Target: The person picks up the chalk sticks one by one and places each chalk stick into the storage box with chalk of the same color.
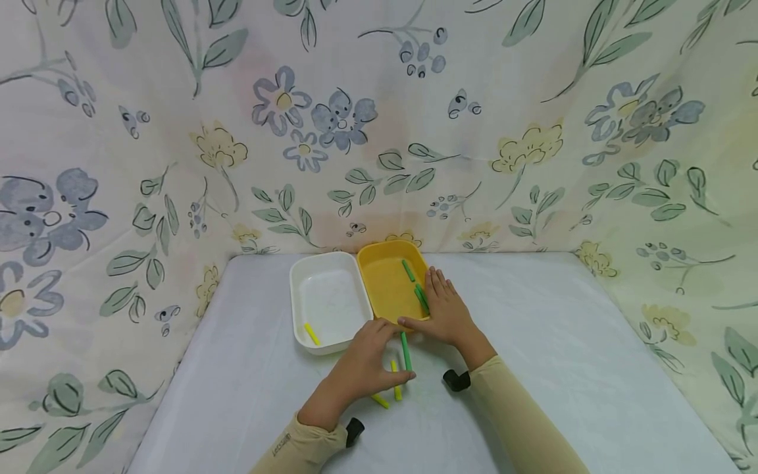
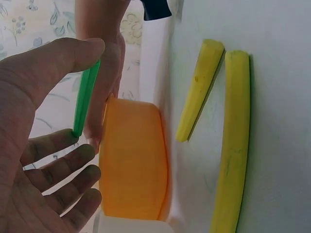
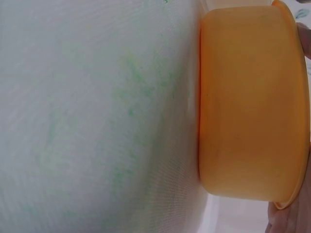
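Green stick (image 2: 86,99), slender, straight, flat-sided, evenly coloured, pinched at its ends by left hand (image 1: 366,362), thumb to forefinger, above white-covered desk (image 1: 562,368), just off near edge of yellow tray (image 1: 385,283), right hand (image 1: 447,313) unclenched, fingers extended against tray's near right corner.

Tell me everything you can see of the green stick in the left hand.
The green stick is slim and straight, with lengthwise facets; its material is unclear. The left hand pinches it end to end, thumb at one end, index fingertip at the other. It is held above the table by the yellow tray's near side.
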The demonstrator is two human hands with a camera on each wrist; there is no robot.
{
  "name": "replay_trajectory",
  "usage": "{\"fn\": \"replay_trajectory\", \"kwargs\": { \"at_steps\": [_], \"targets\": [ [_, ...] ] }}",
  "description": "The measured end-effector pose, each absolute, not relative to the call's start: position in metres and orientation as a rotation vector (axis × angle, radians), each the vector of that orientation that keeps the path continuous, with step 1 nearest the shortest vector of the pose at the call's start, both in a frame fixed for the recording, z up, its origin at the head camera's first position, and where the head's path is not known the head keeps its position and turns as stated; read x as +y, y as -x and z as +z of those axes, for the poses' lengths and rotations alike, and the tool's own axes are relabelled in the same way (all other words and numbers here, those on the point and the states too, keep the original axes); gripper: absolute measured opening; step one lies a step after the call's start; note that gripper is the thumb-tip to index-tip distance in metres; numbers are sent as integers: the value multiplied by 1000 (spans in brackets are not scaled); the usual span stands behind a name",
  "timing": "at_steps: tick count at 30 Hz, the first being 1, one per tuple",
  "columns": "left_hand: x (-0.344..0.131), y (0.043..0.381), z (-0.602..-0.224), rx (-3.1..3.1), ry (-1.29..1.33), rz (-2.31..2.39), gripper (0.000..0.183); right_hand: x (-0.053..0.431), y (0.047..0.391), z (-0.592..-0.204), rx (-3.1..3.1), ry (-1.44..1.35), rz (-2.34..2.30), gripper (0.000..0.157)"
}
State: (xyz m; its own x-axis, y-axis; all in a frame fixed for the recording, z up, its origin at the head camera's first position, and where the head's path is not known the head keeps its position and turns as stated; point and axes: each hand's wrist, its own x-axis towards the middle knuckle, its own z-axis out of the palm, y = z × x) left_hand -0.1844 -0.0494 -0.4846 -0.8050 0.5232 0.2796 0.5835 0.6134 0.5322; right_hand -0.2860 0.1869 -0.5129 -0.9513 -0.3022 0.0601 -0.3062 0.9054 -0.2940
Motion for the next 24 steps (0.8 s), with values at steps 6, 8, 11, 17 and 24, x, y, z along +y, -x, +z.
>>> {"fn": "replay_trajectory", "kwargs": {
  "at_steps": [6,8,11,17,24],
  "targets": [
    [-52,188,-485,-2730,927,-959,77,187,286,-514,-3051,-496,462,135],
    [-53,190,-485,-2725,917,-955,78,187,286,-513,-3050,-497,459,135],
    [-54,192,-485,-2714,905,-957,77,187,285,-512,-3049,-500,463,135],
    [-56,194,-484,-2704,893,-1003,75,187,286,-512,-3056,-498,464,137],
    [-59,197,-483,-2691,865,-1004,73,186,284,-513,-3054,-488,496,137]
  ]
}}
